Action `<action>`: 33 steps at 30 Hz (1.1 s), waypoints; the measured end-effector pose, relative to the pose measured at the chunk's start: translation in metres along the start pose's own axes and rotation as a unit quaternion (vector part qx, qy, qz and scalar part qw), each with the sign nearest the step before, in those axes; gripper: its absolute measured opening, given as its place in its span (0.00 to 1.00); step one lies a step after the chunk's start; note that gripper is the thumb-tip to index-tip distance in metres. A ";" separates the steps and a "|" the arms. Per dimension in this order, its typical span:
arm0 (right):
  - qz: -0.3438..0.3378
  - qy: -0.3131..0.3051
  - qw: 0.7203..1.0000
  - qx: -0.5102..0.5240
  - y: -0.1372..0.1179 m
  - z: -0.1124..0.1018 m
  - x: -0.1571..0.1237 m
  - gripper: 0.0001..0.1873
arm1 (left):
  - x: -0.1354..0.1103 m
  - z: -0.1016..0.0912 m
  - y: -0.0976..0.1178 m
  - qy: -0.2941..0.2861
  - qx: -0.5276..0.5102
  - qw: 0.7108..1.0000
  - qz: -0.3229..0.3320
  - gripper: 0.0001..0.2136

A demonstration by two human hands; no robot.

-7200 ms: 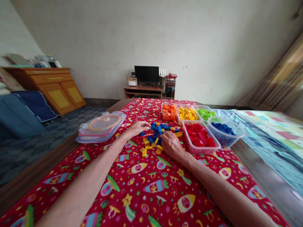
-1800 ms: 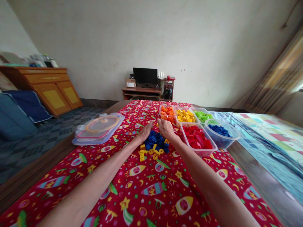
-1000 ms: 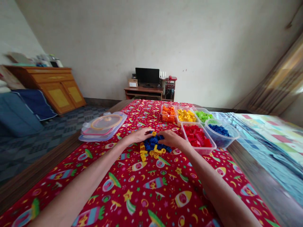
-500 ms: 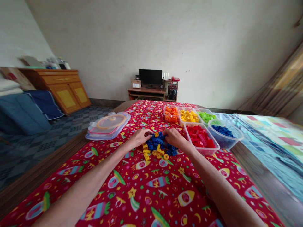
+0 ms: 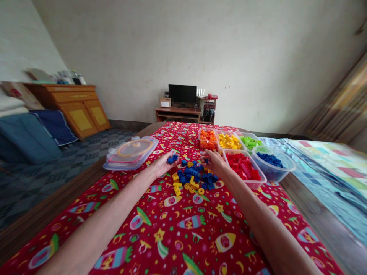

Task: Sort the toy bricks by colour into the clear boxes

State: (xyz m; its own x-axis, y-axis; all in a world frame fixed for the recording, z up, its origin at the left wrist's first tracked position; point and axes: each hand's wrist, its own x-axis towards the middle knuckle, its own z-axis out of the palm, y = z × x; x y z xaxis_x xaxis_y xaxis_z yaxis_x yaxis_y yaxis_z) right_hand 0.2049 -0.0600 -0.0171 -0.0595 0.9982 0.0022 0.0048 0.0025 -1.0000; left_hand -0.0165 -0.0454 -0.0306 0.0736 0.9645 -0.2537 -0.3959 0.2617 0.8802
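Blue toy building bricks [image 5: 172,159] rest in my left hand [image 5: 163,165], which is turned palm up with its fingers curled around them. My right hand [image 5: 215,162] hovers at the right side of the pile, its fingers bent around a small blue piece [image 5: 205,161]. Between and in front of my hands lies a loose pile of blue bricks [image 5: 189,173] on the red patterned cloth [image 5: 183,236]. Several yellow pieces [image 5: 192,186], some of them round, are mixed in along its near and left edges.
To the right stand clear tubs: one of red bricks [image 5: 265,182], a round one of blue bricks [image 5: 291,167], and behind them orange [image 5: 208,145], yellow [image 5: 229,141] and green [image 5: 250,142] bricks. Stacked lids [image 5: 130,153] lie at the left table edge.
Both hands have drawn apart from the pile. My left hand has turned palm up and moved left with blue bricks in it; my right hand has lifted and shifted slightly right.
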 end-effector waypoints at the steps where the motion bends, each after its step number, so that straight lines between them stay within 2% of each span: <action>1: -0.005 -0.004 1.000 -0.007 0.000 0.000 0.000 0.12 | -0.001 0.000 0.001 -0.005 0.008 1.000 0.000 0.11; 3: -0.031 -0.005 0.998 -0.061 0.000 -0.001 -0.002 0.13 | -0.002 0.000 0.000 -0.019 0.041 0.999 0.007 0.11; 5: -0.089 0.010 0.975 -0.205 0.002 -0.001 -0.005 0.11 | -0.003 0.000 -0.002 -0.030 0.076 0.997 0.017 0.10; 6: -0.121 0.014 0.948 -0.294 0.004 -0.001 -0.007 0.09 | -0.004 0.000 -0.003 -0.034 0.093 0.995 0.025 0.08; 8: -0.169 0.003 0.870 -0.463 0.007 0.000 -0.010 0.13 | -0.004 -0.001 -0.006 -0.034 0.124 0.991 0.048 0.05; 10: -0.180 -0.043 0.808 -0.559 0.010 0.001 -0.012 0.20 | -0.002 -0.003 -0.009 -0.032 0.210 0.971 0.107 0.05; 12: -0.180 -0.092 0.765 -0.611 0.012 0.001 -0.013 0.23 | 0.002 -0.004 -0.011 -0.041 0.351 0.914 0.199 0.07; 14: -0.186 -0.120 0.738 -0.637 0.013 0.002 -0.014 0.22 | 0.008 -0.005 -0.014 -0.057 0.482 0.827 0.282 0.09; 15: -0.188 -0.122 0.731 -0.645 0.013 0.002 -0.015 0.21 | 0.011 -0.006 -0.016 -0.069 0.524 0.792 0.306 0.11; 17: -0.187 -0.117 0.723 -0.654 0.013 0.003 -0.016 0.19 | 0.016 -0.006 -0.021 -0.091 0.579 0.741 0.328 0.13; 20: -0.186 -0.113 0.720 -0.659 0.011 0.003 -0.018 0.18 | 0.018 -0.005 -0.028 -0.099 0.619 0.705 0.332 0.11; 26: -0.187 -0.122 0.710 -0.668 0.005 0.004 -0.026 0.19 | 0.015 -0.003 -0.029 -0.042 0.629 0.704 0.326 0.04; 30: -0.215 -0.106 0.710 -0.662 0.009 0.002 -0.025 0.17 | 0.014 -0.003 -0.024 -0.050 0.622 0.712 0.323 0.06; 33: -0.250 -0.068 0.721 -0.643 0.014 -0.001 -0.019 0.13 | 0.014 -0.003 -0.020 -0.067 0.614 0.720 0.316 0.10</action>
State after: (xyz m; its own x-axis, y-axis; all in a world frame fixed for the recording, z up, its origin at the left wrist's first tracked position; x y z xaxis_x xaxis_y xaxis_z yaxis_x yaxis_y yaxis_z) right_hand 0.2072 -0.0792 -0.0314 -0.4709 0.8388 0.2733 0.8650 0.4999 -0.0440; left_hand -0.0103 -0.0375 -0.0533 0.3547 0.8782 0.3209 0.7130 -0.4761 0.5147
